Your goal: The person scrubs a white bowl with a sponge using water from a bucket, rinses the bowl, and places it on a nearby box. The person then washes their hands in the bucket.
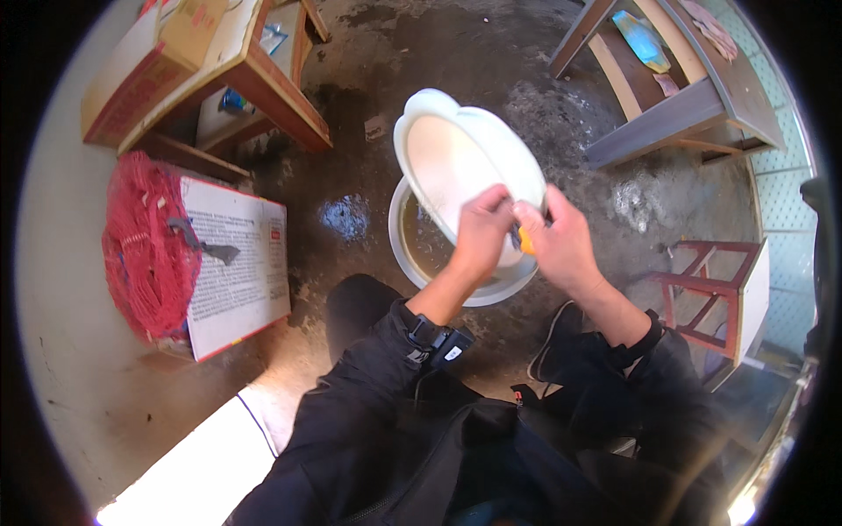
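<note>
A white basin (442, 154) with a scalloped rim is tilted up in front of me, its pale inside facing left. My left hand (483, 227) closes at its near rim, the fingers blurred. Close beside it, my right hand (560, 237) grips the near right edge, thumb towards the left hand. A small orange-yellow object (526, 240) shows under the right thumb; its kind is unclear. Below, a round white basin (398, 246) stands on the floor with murky water (424, 246) in it. The tilted basin hides part of it.
A wet concrete floor (460, 52) surrounds the basins. To the left lie a red mesh bag (148, 256) and a white printed board (240, 256). Wooden tables stand at the upper left (276, 92) and upper right (658, 131). A red-framed stool (714, 289) is at the right.
</note>
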The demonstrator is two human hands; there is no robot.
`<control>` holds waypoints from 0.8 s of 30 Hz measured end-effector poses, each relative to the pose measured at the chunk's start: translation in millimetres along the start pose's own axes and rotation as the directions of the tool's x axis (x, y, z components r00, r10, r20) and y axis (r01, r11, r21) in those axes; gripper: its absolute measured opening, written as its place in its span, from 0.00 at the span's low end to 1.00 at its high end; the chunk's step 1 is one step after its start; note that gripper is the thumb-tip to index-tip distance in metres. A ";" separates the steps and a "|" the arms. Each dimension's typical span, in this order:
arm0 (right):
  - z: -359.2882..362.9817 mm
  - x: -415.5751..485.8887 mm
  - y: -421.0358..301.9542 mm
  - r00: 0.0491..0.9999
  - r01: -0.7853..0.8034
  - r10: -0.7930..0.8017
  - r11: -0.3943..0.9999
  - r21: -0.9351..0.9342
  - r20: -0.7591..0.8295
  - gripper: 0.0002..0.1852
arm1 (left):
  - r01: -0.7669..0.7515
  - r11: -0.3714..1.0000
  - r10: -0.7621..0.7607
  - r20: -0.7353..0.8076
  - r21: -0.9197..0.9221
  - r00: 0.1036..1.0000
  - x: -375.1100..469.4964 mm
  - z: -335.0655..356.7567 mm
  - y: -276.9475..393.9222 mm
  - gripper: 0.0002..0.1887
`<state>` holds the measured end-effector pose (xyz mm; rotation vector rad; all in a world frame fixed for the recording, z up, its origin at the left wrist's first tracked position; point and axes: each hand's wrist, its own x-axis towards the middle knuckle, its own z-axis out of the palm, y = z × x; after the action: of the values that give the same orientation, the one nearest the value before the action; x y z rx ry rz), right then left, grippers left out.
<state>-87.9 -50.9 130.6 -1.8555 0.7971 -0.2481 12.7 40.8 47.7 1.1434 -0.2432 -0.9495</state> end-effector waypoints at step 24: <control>-3.4 -8.6 6.8 0.987 -0.125 0.133 0.988 -0.096 0.089 0.21 | -0.167 0.871 0.002 -0.336 -0.461 0.942 29.9 -44.0 23.8 0.18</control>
<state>-99.0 -49.6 127.6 -1.8759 0.8706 -0.0414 69.8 49.8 40.2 0.7946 0.2090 -0.6725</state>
